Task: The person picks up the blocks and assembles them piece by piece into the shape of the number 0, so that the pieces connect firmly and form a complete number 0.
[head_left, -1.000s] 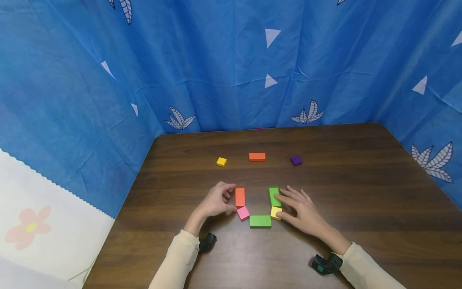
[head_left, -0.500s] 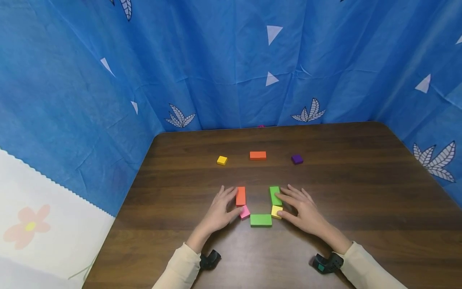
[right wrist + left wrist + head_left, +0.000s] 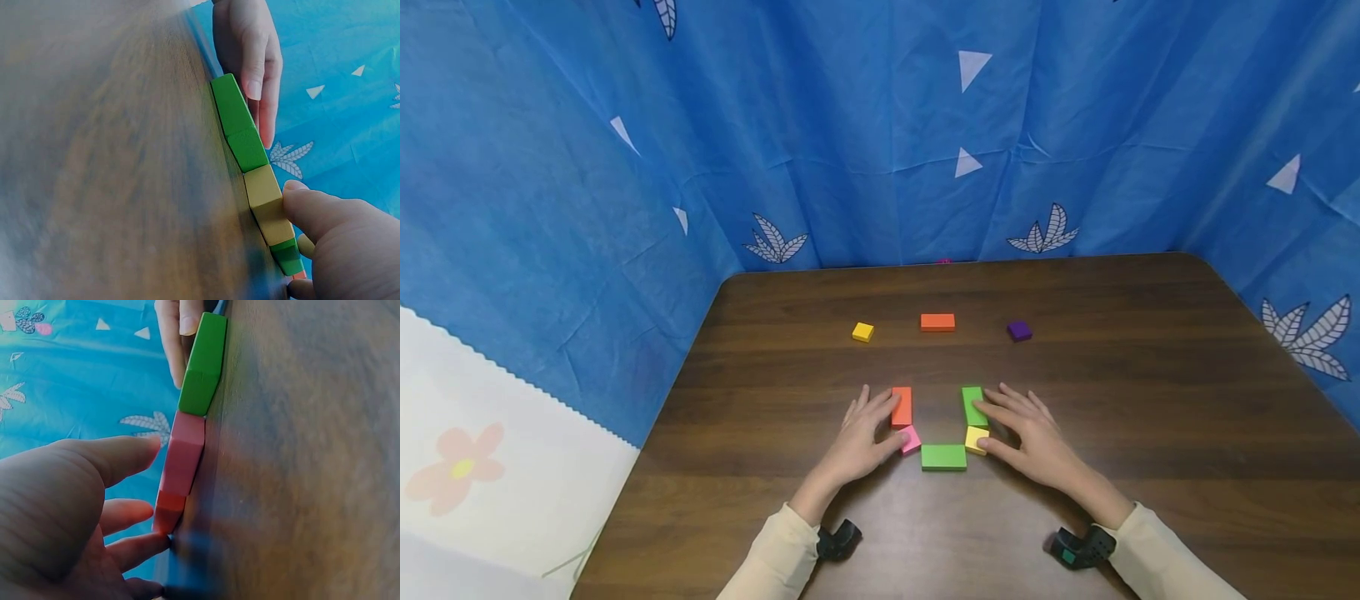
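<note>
On the near part of the brown table (image 3: 910, 542), two pale sleeves (image 3: 778, 550) are being seen, and at each wrist a black device (image 3: 1081, 548) is being worn. Just beyond, the near green block (image 3: 943, 457) is being shown lying crosswise, between the two hands.

By the left hand (image 3: 856, 442), the fingers are being held apart and loose, released from any grasp. Its thumb is being held at the pink block (image 3: 913, 440), seen turned at an angle beside the green one's left end; whether it is being pressed cannot be told. Its index finger is being held at the left orange block (image 3: 904, 412), seen lengthwise behind the pink one.

By the right hand (image 3: 1033, 442), the fingers are likewise being held released and spread. Its thumb is being rested against the near yellow block (image 3: 973, 437), and its index finger is being held at the right green block (image 3: 973, 417) directly behind.

Farther, well apart, the far yellow block (image 3: 862, 332), the far orange block (image 3: 937, 322) and the purple block (image 3: 1019, 332) are being seen in a row. Behind the table, a blue curtain (image 3: 850, 100) is being hung.
</note>
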`<control>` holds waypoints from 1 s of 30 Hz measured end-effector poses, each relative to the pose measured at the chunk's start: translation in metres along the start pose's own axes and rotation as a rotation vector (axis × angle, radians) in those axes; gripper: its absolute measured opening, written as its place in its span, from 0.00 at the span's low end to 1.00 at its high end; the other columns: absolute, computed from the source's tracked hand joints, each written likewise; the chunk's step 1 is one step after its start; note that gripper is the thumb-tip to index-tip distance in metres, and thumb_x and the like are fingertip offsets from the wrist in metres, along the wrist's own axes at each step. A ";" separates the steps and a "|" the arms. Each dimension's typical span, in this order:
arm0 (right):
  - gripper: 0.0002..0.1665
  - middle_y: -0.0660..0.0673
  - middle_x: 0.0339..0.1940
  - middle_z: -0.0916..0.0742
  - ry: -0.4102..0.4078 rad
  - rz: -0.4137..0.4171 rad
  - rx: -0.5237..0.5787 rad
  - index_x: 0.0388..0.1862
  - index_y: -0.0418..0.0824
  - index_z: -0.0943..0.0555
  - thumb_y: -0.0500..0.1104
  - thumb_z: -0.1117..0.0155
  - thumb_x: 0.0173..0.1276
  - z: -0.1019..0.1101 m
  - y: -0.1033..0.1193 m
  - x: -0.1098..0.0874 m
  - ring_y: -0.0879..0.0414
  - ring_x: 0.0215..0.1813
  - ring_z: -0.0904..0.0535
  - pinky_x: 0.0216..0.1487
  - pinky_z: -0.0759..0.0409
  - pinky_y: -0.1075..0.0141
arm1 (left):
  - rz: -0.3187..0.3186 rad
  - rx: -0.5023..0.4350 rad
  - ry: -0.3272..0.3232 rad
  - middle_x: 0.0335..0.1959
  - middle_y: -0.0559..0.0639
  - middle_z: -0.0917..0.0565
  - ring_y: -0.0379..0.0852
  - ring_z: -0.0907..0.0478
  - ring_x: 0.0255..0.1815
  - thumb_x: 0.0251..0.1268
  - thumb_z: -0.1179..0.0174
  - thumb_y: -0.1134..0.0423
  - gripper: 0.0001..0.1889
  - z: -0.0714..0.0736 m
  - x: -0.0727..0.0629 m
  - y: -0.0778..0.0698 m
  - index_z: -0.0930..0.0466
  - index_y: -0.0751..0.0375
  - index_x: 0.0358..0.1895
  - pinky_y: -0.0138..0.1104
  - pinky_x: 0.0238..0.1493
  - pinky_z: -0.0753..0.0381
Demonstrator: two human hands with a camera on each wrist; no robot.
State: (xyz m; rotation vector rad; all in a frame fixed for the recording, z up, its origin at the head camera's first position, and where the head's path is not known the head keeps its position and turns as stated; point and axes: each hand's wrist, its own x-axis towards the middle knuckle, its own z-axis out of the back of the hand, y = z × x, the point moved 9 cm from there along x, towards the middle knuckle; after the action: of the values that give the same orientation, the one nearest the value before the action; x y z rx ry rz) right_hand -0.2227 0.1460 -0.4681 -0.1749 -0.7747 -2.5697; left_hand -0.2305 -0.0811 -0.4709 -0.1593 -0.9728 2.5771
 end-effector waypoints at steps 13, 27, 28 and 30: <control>0.34 0.40 0.69 0.23 -0.006 0.012 -0.001 0.64 0.47 0.22 0.57 0.30 0.60 0.000 0.002 0.000 0.37 0.73 0.36 0.69 0.48 0.31 | 0.019 0.011 0.001 0.74 0.58 0.36 0.65 0.57 0.79 0.64 0.37 0.53 0.34 -0.002 -0.003 0.000 0.34 0.60 0.71 0.58 0.76 0.58; 0.34 0.40 0.69 0.24 0.000 -0.009 0.014 0.65 0.47 0.23 0.58 0.31 0.61 0.000 0.001 0.000 0.37 0.74 0.37 0.70 0.49 0.31 | 0.010 0.019 0.001 0.75 0.58 0.36 0.65 0.58 0.79 0.64 0.38 0.51 0.34 -0.001 -0.004 -0.001 0.34 0.60 0.72 0.59 0.76 0.58; 0.34 0.39 0.69 0.24 -0.004 -0.006 0.017 0.65 0.47 0.23 0.58 0.31 0.61 0.001 0.001 0.000 0.36 0.74 0.36 0.70 0.49 0.31 | 0.009 0.018 0.001 0.75 0.58 0.36 0.65 0.58 0.80 0.64 0.38 0.51 0.34 -0.001 -0.003 -0.001 0.34 0.60 0.72 0.58 0.76 0.59; 0.34 0.39 0.68 0.23 -0.022 0.010 0.026 0.65 0.46 0.23 0.56 0.30 0.61 0.004 0.001 0.001 0.36 0.73 0.35 0.69 0.48 0.31 | 0.005 0.016 0.001 0.75 0.58 0.36 0.66 0.58 0.79 0.65 0.38 0.52 0.34 -0.001 -0.003 -0.002 0.34 0.60 0.72 0.58 0.76 0.59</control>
State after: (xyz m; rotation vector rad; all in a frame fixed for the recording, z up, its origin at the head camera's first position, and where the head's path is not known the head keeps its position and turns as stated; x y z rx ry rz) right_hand -0.2232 0.1470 -0.4644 -0.1985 -0.8135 -2.5510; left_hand -0.2269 -0.0802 -0.4702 -0.1591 -0.9518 2.5881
